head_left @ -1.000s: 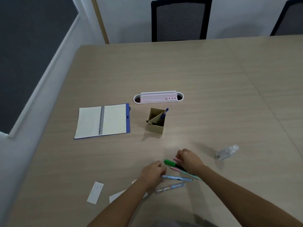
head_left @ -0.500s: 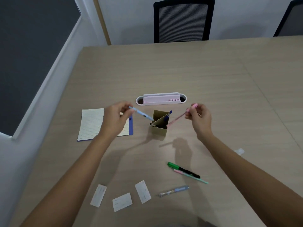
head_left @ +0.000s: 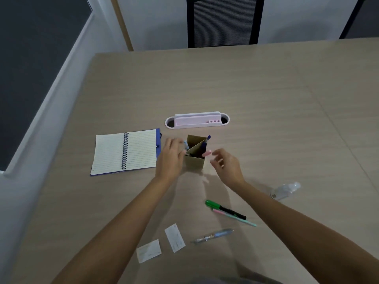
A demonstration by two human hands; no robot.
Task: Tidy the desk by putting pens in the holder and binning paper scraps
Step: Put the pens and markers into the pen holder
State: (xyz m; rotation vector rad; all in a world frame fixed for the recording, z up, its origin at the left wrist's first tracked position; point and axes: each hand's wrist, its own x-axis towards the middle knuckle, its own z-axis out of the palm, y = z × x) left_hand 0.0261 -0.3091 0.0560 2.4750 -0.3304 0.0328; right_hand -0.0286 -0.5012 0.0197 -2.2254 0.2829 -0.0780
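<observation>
The brown cardboard pen holder (head_left: 194, 162) stands mid-desk with a dark blue pen (head_left: 207, 139), a light blue pen (head_left: 186, 144) and a pink pen (head_left: 206, 153) sticking out of it. My left hand (head_left: 170, 158) is at its left side, fingers loose beside the light blue pen. My right hand (head_left: 225, 165) is just right of it, fingers spread, clear of the pink pen. Nearer me lie a green-and-black marker (head_left: 224, 210), a pink-mint pen (head_left: 233, 217), a clear blue pen (head_left: 213, 235) and two paper scraps (head_left: 174, 237) (head_left: 148, 250).
An open spiral notebook (head_left: 125, 151) lies left of the holder. A pink-white desk organiser (head_left: 196, 119) sits behind it. A small clear bottle (head_left: 285, 190) lies at the right. A black mesh chair (head_left: 223, 21) stands at the desk's far edge.
Both hands brought a pen from the near desk to the holder. The light blue and pink pens now stand in it, and the fingers have come off them.
</observation>
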